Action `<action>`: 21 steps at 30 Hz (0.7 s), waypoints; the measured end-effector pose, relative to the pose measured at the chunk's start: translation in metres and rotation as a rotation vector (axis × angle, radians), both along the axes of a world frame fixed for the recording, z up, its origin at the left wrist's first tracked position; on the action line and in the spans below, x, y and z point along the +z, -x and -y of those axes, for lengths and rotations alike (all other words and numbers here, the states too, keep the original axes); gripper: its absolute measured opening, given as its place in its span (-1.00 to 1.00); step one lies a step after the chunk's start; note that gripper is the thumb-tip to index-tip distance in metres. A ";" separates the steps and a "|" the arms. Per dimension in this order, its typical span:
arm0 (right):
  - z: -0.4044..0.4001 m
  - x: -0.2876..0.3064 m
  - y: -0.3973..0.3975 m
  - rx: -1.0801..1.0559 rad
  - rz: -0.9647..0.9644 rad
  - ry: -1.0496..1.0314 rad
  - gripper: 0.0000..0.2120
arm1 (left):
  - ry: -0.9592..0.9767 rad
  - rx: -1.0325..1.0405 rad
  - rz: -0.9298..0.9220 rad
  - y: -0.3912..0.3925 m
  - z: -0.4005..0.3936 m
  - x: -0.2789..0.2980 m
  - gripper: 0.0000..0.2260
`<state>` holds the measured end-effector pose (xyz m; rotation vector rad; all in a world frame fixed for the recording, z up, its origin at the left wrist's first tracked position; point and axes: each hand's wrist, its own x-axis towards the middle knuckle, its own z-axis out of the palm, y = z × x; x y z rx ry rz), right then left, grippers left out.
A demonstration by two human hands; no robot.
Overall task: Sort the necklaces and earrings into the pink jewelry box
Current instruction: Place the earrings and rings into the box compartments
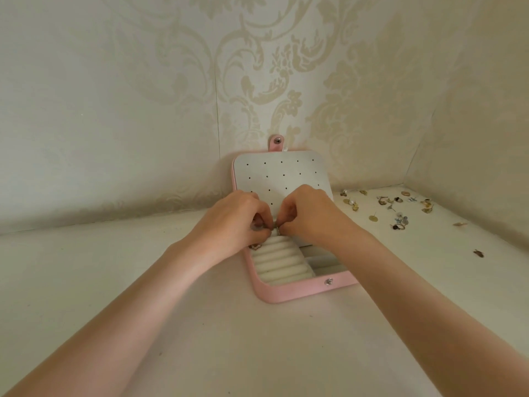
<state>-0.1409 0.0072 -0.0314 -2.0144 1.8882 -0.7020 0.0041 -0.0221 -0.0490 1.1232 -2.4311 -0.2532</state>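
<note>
The pink jewelry box (297, 290) lies open on the white surface, its lid (283, 174) leaning against the wall with a grey panel of small holes. White ring rolls (279, 260) fill the box's left half. My left hand (237, 222) and my right hand (307, 214) meet over the far end of the rolls, fingertips together, pinching a small metal piece of jewelry (277, 231). What kind of piece it is I cannot tell. A small pinkish item (254, 246) lies in the box just below my left hand.
Several loose earrings and small jewelry pieces (400, 209) are scattered on the surface to the right of the box. One dark piece (478, 253) lies apart, nearer me. Patterned walls close in at the back and right.
</note>
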 end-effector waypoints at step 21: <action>0.036 -0.019 0.115 -0.361 -0.153 0.036 -0.73 | -0.117 -0.138 -0.010 0.017 -0.001 0.013 -0.81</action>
